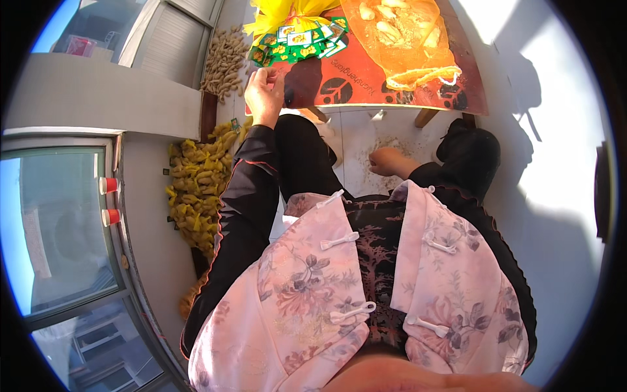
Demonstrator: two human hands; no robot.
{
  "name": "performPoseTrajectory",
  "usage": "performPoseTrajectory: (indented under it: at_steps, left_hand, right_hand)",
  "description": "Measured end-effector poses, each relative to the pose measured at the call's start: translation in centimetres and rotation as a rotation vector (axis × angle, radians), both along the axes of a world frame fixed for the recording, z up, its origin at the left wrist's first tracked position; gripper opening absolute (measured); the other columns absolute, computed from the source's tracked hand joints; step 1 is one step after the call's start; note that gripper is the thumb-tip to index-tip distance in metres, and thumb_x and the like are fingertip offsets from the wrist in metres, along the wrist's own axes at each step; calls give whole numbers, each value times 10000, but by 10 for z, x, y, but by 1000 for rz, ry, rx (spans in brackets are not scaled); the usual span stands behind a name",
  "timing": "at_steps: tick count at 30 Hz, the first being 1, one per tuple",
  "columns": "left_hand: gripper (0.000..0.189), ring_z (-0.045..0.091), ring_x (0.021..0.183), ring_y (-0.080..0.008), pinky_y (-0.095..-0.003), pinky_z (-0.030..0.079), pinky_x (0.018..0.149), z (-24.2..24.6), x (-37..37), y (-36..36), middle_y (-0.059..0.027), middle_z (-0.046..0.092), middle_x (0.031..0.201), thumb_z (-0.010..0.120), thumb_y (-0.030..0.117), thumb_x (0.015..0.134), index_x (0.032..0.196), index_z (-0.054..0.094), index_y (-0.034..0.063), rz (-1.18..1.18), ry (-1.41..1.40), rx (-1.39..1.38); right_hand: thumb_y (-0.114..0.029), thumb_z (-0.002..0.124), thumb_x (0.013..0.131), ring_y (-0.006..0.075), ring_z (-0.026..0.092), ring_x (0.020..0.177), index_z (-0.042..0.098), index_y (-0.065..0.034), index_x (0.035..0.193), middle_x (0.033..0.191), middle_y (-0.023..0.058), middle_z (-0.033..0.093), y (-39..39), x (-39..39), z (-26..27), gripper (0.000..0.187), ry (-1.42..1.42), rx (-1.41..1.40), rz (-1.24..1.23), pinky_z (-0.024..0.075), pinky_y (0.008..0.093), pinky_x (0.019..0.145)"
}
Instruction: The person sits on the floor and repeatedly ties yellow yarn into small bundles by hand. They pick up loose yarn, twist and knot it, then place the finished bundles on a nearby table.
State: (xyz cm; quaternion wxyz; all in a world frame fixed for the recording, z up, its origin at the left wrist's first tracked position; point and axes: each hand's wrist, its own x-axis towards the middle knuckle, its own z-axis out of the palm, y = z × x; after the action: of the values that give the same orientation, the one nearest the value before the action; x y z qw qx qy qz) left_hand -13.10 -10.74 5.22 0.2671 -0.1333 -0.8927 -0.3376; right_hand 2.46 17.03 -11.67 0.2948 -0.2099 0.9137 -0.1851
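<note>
My left hand point(265, 95) is at the left front corner of a low table with a red top point(313, 90). Its fingers are loosely bent and apart, with nothing visible in them. Just beyond the fingertips lie several green-and-white printed cards point(299, 44), overlapping against gathered yellow netting point(294, 12). An orange mesh bag point(411, 44) covers the table's right part, with pale knobbly produce point(389, 30) on or in it. My right hand point(389, 161) hangs low between my knees, below the table edge. Its fingers are curled, and their inner side is hidden.
Left of the table is a floor pile of loose pale produce point(225, 61). Nearer me, filled yellow net bags point(196, 186) are heaped by the wall. Two red-and-white paper cups point(109, 185) stand on the window ledge. Brown crumbs point(387, 149) litter the tiled floor, near a wooden table leg point(425, 117).
</note>
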Motion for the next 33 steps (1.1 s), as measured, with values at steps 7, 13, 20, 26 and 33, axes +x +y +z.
performPoseTrajectory:
  at_steps: [7, 13, 20, 26, 33]
  left_hand:
    - [294, 580, 1060, -348, -431, 465, 912, 10, -71, 35, -164, 592, 1215, 607, 140, 822, 1106, 657, 83, -38, 360, -707]
    - [111, 637, 904, -309, -429, 488, 848, 11, -90, 27, -86, 684, 1043, 625, 132, 833, 898, 712, 108, -96, 427, -524]
    - [57, 636, 799, -271, -362, 517, 697, 14, -59, 27, -66, 658, 820, 690, 147, 807, 805, 661, 98, -111, 335, -461]
    - [42, 639, 763, -315, -399, 510, 663, 12, -46, 18, -78, 655, 820, 683, 145, 817, 849, 669, 122, -57, 273, -386]
    - [81, 646, 735, -336, -400, 531, 656, 11, -38, 16, -111, 656, 850, 650, 122, 857, 932, 650, 91, -77, 276, -289]
  right_hand:
    - [-283, 642, 776, 367, 665, 874, 704, -67, 885, 897, 161, 690, -23, 5, 29, 250, 34, -24, 47, 533, 482, 729]
    - [-289, 661, 783, 372, 659, 851, 680, -49, 844, 870, 169, 679, -32, 11, 29, 248, 90, -77, 53, 522, 492, 726]
    - [-227, 665, 757, 365, 673, 910, 710, -27, 878, 924, 174, 697, -41, 12, 44, 238, 55, -43, 61, 543, 476, 749]
    - [-222, 675, 752, 366, 672, 912, 712, -19, 879, 921, 172, 698, -36, 10, 38, 243, 60, -18, 83, 546, 469, 753]
    - [-230, 680, 751, 363, 672, 915, 720, -18, 874, 925, 168, 699, -35, 6, 35, 248, 28, -1, 102, 546, 465, 757]
